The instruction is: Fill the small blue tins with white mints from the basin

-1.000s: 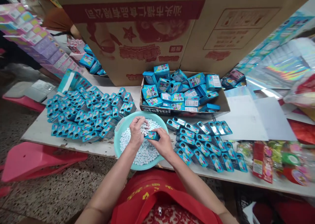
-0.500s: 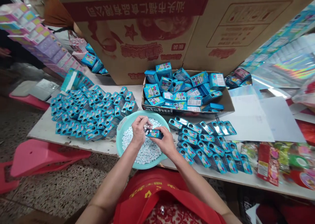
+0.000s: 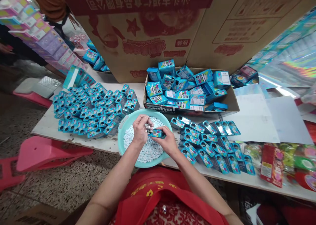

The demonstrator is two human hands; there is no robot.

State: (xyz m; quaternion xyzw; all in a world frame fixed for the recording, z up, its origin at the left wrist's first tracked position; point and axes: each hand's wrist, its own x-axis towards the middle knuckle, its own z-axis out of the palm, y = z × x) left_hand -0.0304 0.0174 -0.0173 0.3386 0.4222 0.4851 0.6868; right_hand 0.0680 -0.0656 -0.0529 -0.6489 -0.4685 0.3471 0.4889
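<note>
Over a teal bowl (image 3: 123, 127) of small white tablets (image 3: 148, 151), my right hand (image 3: 169, 141) grips a small blue box (image 3: 155, 132) lying on its side. My left hand (image 3: 140, 129) is pinched at the box's open left end, fingers closed on white tablets. The bowl sits at the table's near edge, right in front of me.
Several small blue boxes lie in rows left of the bowl (image 3: 93, 109) and right of it (image 3: 209, 141). A shallow cardboard tray (image 3: 229, 103) holds more blue boxes behind the bowl. A big brown carton (image 3: 172, 27) stands at the back. Pink stools (image 3: 46, 152) stand on the floor at left.
My left hand has lifted from the tablets in the bowl to the open end of the box. The view has tilted slightly; the right hand keeps its hold.
</note>
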